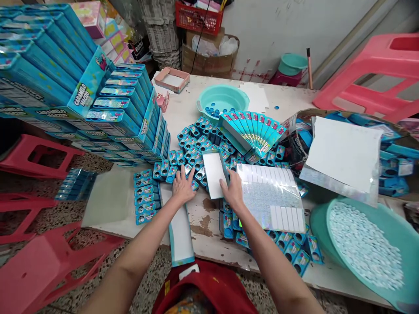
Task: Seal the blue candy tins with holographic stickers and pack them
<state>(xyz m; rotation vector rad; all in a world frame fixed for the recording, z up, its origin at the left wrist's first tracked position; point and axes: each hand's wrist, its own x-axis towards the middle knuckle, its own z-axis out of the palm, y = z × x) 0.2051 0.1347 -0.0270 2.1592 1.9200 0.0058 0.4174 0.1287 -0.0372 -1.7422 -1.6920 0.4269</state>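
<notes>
White card with a blue rim forms the shallow tray (pixel 214 174), an oblong, flat-floored piece that we find near the middle of the bench (pixel 284 98). The right hand (pixel 235 188) has its grip pinching the tray's right wall, thumb inside the rim. To the left, the left hand (pixel 183 188) has its grip spread, fingertips on the small boxes (pixel 195 152), whose smooth blue printed faces bear round, dark spots. Beside the left forearm we note a long tray (pixel 182 235), white within and blue at the edges. Behind stands a fan of glossy, slim printed panels (pixel 258 126); to the right, a shiny sheet (pixel 265 187) with pale strips covers part of further boxes. At far right, a round green plastic basin (pixel 324 231) holds many small pale pieces, and we see a shallower bowl (pixel 225 92) at the rear with blue pieces. Stacked blue cartons (pixel 42 56) rise at left.
</notes>
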